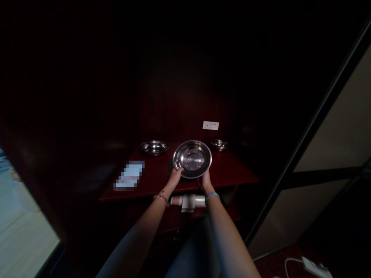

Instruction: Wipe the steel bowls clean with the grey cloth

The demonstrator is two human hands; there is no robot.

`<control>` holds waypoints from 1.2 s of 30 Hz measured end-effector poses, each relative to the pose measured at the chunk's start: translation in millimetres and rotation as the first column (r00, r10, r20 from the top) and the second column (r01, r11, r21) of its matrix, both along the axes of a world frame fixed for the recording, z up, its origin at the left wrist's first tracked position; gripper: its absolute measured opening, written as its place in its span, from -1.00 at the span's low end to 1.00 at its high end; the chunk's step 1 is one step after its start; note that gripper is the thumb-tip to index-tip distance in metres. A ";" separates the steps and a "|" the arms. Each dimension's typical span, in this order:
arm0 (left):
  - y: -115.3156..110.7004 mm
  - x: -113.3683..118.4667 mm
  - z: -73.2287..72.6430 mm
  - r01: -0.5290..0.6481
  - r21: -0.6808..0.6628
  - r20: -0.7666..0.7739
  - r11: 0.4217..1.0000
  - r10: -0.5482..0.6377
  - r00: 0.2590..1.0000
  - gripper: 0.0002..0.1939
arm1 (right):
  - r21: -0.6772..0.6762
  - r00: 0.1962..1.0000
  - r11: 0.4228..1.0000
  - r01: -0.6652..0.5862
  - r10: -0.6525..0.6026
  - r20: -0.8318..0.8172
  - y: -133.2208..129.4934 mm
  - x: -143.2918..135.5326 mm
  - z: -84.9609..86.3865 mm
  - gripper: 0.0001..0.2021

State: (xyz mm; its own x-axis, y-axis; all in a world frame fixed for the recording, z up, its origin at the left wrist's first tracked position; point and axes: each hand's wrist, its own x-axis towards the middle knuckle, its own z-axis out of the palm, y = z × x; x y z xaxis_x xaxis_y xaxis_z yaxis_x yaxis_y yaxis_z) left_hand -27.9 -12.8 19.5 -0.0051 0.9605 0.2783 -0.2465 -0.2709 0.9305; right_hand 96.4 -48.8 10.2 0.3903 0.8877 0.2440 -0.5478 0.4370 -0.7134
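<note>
Between my two hands a round stainless steel basin (193,158) is held up over the front part of a dark red shelf (228,166), its inside tilted toward me. My left hand (175,177) grips the lower left rim, thumb over the edge and the other fingers hidden beneath. My right hand (205,180) holds the lower right side from below; most of its fingers are out of sight behind the metal. Farther back, a second steel basin (154,148) rests at the left of the shelf, and a smaller-looking steel bowl (219,145) sits at the right.
A blurred-out pale rectangular item (130,175) lies on the shelf's left. White socket plate (210,125) on the back wall. Under the shelf lie paper cups (176,200) and a white roll-like item (199,201). A power strip (315,267) with cable is on the floor, lower right.
</note>
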 end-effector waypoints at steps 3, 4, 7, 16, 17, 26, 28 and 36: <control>-4.6 -3.3 1.7 -0.051 -0.037 0.015 0.998 0.052 0.999 -0.72 | -0.053 1.000 0.998 -0.018 0.017 -0.019 -1.1 3.3 -1.8 -0.55; -5.9 -4.2 2.4 -0.070 -0.022 0.025 0.997 0.070 0.997 -0.70 | -0.073 0.999 0.997 -0.030 0.028 -0.032 -2.0 4.6 -1.9 -0.53; -7.4 -5.2 4.2 -0.144 0.042 0.037 0.989 0.142 0.989 -0.64 | -0.107 0.997 0.992 -0.062 0.058 -0.048 -4.5 7.1 -1.1 -0.43; 10.5 1.7 -1.4 -0.300 0.103 -0.153 0.948 0.313 0.937 -0.55 | -0.114 0.987 0.986 0.125 -0.112 0.114 4.3 6.8 -11.0 -0.56; 11.8 2.7 -2.4 -0.306 0.103 -0.149 0.947 0.318 0.936 -0.53 | -0.106 0.983 0.982 0.154 -0.142 0.113 6.2 6.9 -12.7 -0.54; 9.9 0.0 -4.8 -0.371 0.072 -0.064 0.926 0.375 0.925 -0.43 | -0.069 0.954 0.953 0.294 -0.288 0.080 12.1 12.0 -18.4 -0.56; 9.9 -1.5 -5.1 -0.415 0.059 -0.054 0.908 0.418 0.907 -0.38 | -0.104 0.958 0.954 0.282 -0.275 0.076 10.6 12.1 -17.7 -0.63; 13.1 -0.3 -5.5 -0.390 0.017 -0.082 0.921 0.390 0.917 -0.40 | -0.133 0.998 0.989 0.058 -0.055 0.026 -5.9 11.5 -0.7 -0.65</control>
State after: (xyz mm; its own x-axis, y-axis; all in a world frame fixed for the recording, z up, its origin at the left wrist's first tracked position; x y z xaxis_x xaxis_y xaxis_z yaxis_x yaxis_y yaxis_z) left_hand -28.2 0.3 14.0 -0.3565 0.8869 0.2938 -0.0438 -0.3300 0.9430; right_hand 107.8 -54.7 9.5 0.4365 0.8897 0.1340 -0.5086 0.3668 -0.7790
